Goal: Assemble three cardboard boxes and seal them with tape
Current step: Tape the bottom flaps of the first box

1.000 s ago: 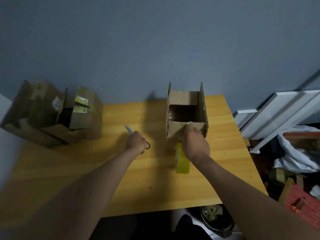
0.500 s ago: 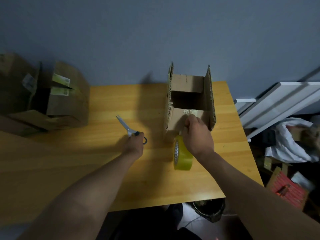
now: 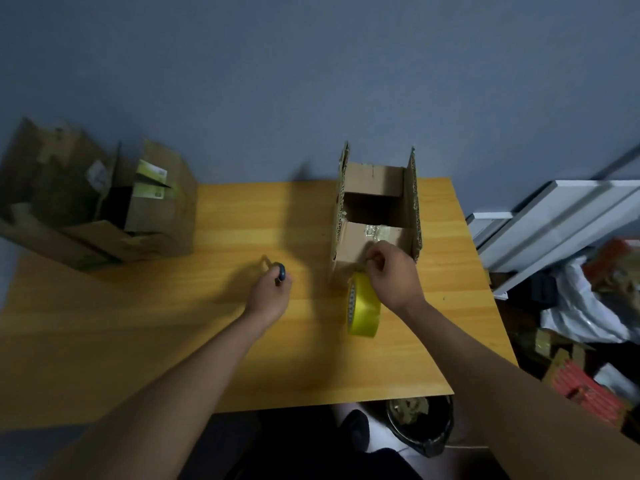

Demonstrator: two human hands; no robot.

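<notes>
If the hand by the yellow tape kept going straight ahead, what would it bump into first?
Most likely the near flap of the open cardboard box. The right hand already sits against it, just above the yellow tape roll, though exact contact is hard to judge.

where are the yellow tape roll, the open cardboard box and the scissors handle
yellow tape roll (image 3: 364, 308), head view, outer yellow band
open cardboard box (image 3: 353, 242), head view, near flap
dark scissors handle (image 3: 281, 271), head view, loop

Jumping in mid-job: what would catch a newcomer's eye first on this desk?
The yellow tape roll stands on edge near the desk's right side, under the right hand, which pinches tape against the open cardboard box behind it. The left hand grips scissors at mid-desk. More opened boxes sit at far left.
</notes>
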